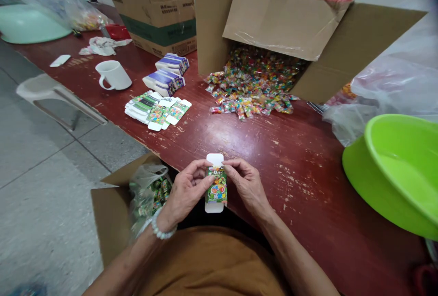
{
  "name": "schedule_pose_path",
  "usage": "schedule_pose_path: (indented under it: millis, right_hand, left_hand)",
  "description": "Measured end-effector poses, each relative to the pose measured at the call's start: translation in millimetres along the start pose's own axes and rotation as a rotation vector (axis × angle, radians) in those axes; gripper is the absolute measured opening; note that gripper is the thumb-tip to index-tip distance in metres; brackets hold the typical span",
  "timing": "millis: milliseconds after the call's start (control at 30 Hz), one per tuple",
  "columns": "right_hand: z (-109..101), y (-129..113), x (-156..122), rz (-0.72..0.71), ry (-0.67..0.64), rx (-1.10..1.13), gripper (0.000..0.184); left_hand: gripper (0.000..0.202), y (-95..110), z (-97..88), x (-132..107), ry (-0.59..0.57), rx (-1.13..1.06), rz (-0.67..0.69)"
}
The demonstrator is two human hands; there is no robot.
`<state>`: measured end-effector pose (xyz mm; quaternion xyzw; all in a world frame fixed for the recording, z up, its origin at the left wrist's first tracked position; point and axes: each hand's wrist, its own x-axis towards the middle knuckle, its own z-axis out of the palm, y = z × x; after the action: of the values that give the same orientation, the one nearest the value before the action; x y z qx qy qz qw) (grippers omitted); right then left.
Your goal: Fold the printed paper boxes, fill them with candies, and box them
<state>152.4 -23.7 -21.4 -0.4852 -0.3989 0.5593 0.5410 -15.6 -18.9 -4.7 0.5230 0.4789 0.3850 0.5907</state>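
Both my hands hold one small green printed carton with white end flaps, just above the near edge of the red-brown table. My left hand grips its left side, fingers curled, a white bead bracelet on the wrist. My right hand pinches its upper right edge. A heap of small colourful wrapped candies spills from a big cardboard box lying on its side farther back. Flat unfolded green cartons lie in a pile to the left of the heap.
A bright green basin sits at the right edge. A white mug and purple-white carton stacks stand at the back left. An open cardboard box with a plastic bag of green cartons stands on the floor by my left arm.
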Motion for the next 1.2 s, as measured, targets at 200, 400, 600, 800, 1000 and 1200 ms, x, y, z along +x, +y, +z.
schedule_pose_path:
  millis: [200, 400, 600, 800, 1000, 1200]
  right_hand:
    - [-16.4, -4.0, 14.1, 0.168, -0.113, 0.027, 0.028]
    - [-15.3, -5.6, 14.5, -0.127, -0.176, -0.260, 0.008]
    - [-13.8, -7.2, 9.7, -0.444, -0.119, -0.491, 0.013]
    - [-7.7, -11.0, 9.2, -0.133, -0.184, -0.349, 0.013]
    - [-1.6, -13.0, 20.0, 0.199, -0.250, 0.049, 0.026]
    - [-2.3, -15.3, 17.4, -0.004, -0.255, -0.072, 0.023]
  left_hand:
    - [0.022, 6.5, -4.9, 8.1, -0.138, -0.018, -0.012]
    - [0.029, 4.3, -3.0, 12.1, -0.058, -0.203, -0.044]
    - [0.055, 1.2, 5.3, 8.4, -0.228, -0.472, -0.403]
    - [0.060, -2.3, 13.1, 11.5, -0.176, -0.451, -0.454]
    - [0.073, 0.8, 15.2, 14.0, -0.163, -0.289, -0.333]
    - [0.066, -0.4, 9.6, 15.5, -0.166, -0.245, -0.273]
